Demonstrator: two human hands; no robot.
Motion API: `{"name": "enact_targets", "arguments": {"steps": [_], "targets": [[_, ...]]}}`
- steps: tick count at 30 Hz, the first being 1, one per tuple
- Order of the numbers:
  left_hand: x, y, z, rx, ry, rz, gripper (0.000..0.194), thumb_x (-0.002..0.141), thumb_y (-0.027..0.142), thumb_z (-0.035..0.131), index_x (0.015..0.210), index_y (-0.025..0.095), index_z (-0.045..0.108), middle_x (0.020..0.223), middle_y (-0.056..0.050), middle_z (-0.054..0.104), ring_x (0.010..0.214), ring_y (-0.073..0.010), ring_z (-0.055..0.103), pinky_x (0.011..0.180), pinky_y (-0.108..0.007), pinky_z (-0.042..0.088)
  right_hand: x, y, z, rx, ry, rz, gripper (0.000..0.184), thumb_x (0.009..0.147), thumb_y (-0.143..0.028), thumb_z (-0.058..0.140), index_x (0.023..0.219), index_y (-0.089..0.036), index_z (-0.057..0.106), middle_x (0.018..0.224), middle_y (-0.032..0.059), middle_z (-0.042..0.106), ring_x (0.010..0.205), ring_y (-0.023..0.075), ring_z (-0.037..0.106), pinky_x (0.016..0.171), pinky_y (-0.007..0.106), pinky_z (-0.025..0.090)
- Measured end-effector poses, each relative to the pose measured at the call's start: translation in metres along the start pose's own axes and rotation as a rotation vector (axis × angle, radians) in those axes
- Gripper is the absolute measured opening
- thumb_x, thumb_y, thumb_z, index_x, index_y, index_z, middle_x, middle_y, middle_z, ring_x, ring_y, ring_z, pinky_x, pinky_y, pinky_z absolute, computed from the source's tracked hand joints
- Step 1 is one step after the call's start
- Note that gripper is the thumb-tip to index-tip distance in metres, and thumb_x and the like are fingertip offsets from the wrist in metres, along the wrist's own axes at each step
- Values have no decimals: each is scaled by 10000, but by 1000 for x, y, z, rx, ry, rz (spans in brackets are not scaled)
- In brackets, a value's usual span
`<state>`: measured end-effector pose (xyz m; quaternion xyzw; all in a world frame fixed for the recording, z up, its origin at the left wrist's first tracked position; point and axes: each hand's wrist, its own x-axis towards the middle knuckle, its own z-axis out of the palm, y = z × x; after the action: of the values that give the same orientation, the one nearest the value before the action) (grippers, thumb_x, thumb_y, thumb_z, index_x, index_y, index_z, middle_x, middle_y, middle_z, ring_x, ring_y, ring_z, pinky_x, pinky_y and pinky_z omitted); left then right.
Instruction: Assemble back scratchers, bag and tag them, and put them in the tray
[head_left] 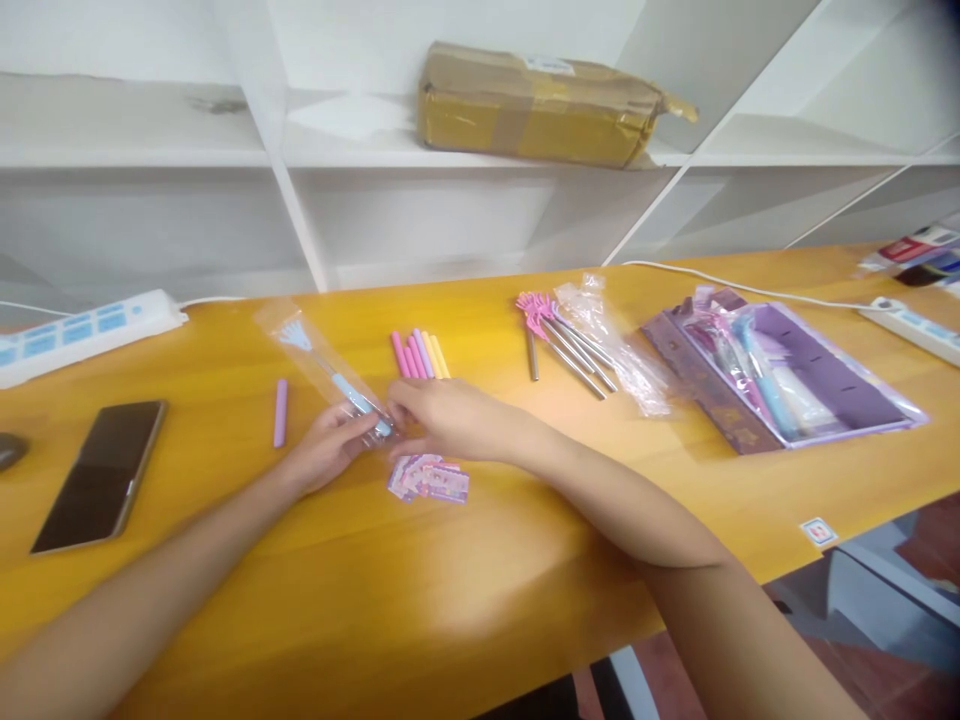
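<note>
My left hand (334, 447) is closed around the lower end of a light-blue back scratcher (349, 392) with a small hand-shaped head. The scratcher lies inside a clear plastic bag (276, 318). At the bag's near end, the fingers of my right hand (442, 415) are pinched together on the plastic; the fingertips are partly hidden. Just below my right hand is a small pile of purple printed cards (429, 478). Behind it lie several pink, purple and yellow handle tubes (418, 355). A single purple tube (280, 412) rests left of the bag.
Pink-headed metal scratcher rods (566, 345) lie beside empty clear bags (619, 350). A purple box (840, 375) at right holds bagged scratchers. A phone (101, 475) and power strip (90, 330) are at left. A taped parcel (540, 108) sits on the shelf.
</note>
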<state>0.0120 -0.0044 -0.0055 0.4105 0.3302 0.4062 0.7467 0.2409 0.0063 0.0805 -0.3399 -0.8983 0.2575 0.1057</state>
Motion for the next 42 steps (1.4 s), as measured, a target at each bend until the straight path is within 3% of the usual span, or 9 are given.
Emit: {"name": "enact_targets", "arguments": {"steps": [3,6,8,13,18,24,28,33,42], "targets": [[0,6,3,-45,-10,-8,155,899,268,788,961,126,788,939,-113,798,869,-237,758,853,-367,614,-5,0,-8,42,-76,-83,404,883,-348,813,1105,-166,529,1049,26,637,810,103,550,667,229,330],[1,8,3,-77,-14,-14,151,885,258,799,961,129,780,899,-94,782,835,-224,743,803,-353,616,-6,2,-9,-97,-102,-191,263,943,-270,742,1138,-174,593,1110,49,625,897,128,571,693,237,332],[1,8,3,-84,4,-18,169,877,243,807,1001,133,775,924,-89,778,848,-212,736,805,-335,609,-6,2,-6,-204,-68,-234,131,1025,-272,632,1106,-170,640,1119,61,613,863,121,549,691,246,314],[0,6,4,-86,-3,2,207,864,268,836,1021,153,764,917,-54,742,811,-167,688,731,-273,574,-1,0,2,-180,96,-241,241,1101,-338,496,1091,-160,657,1183,68,589,860,103,539,701,235,331],[0,4,3,-62,-123,11,164,884,262,815,1004,173,747,845,-17,671,718,-134,613,648,-251,537,6,4,10,-51,98,-150,185,1088,-318,538,1073,-145,602,1122,50,632,881,103,556,691,222,315],[1,-1,-2,-51,-146,53,365,868,489,809,1030,175,720,917,-44,672,760,-166,618,667,-285,544,8,4,16,29,93,-45,180,1076,-333,558,1049,-157,582,1074,35,665,806,92,549,675,234,291],[0,-3,-2,137,-88,75,238,843,272,859,975,172,688,783,3,643,699,-131,585,661,-245,480,9,7,17,62,124,-1,154,1072,-303,547,1099,-152,564,1070,45,672,829,102,573,688,230,308],[0,-5,-4,182,-81,99,223,872,276,828,999,169,679,780,-7,673,699,-143,617,665,-259,492,9,10,15,108,150,106,257,1050,-379,601,1166,-161,529,970,26,677,758,97,551,669,221,287],[-3,0,-2,299,-135,115,228,893,276,804,1077,178,713,885,-36,750,766,-178,708,766,-300,571,12,15,12,190,-27,87,448,1030,-518,595,816,-129,535,700,-31,512,617,52,377,628,222,229]]}}
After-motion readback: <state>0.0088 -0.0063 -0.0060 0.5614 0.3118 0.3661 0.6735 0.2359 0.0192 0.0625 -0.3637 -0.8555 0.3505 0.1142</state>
